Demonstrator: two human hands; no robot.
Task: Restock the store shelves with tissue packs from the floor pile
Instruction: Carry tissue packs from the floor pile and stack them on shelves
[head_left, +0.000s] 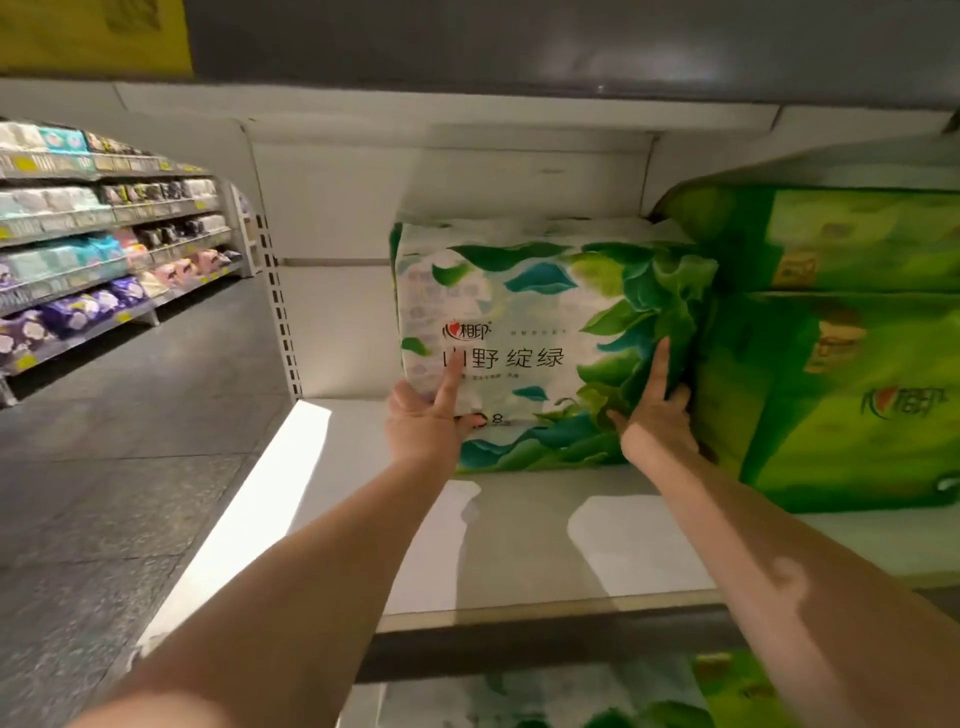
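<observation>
One tissue pack (524, 338), white with blue and green leaves printed over it and dark lettering on its front, stands on the pale shelf (519, 545), set well back toward the rear wall. Two bare hands are on its front face. The left hand (428, 421) lies flat against the lower left corner, with one finger stretched straight up over the lettering and the rest spread loosely, so it presses rather than grips. The right hand (655, 410) is on the lower right part of the pack, one finger pointing straight up along the leafy edge and the others bent toward the narrow gap beside it; whether those bent fingers hook around the edge cannot be told. Just to the right of the pack, touching or nearly touching it, two large green packs are stacked one on the other: the lower green pack (841, 405) sits on the shelf and the upper green pack (857, 239) rests on top of it. Below the shelf's dark front edge, more green and white packaging (727, 691) shows on the level beneath, too cut off to count. To the left, across the grey floor (130, 467), stands another aisle rack (104, 249) with four visible rows of small packets.
</observation>
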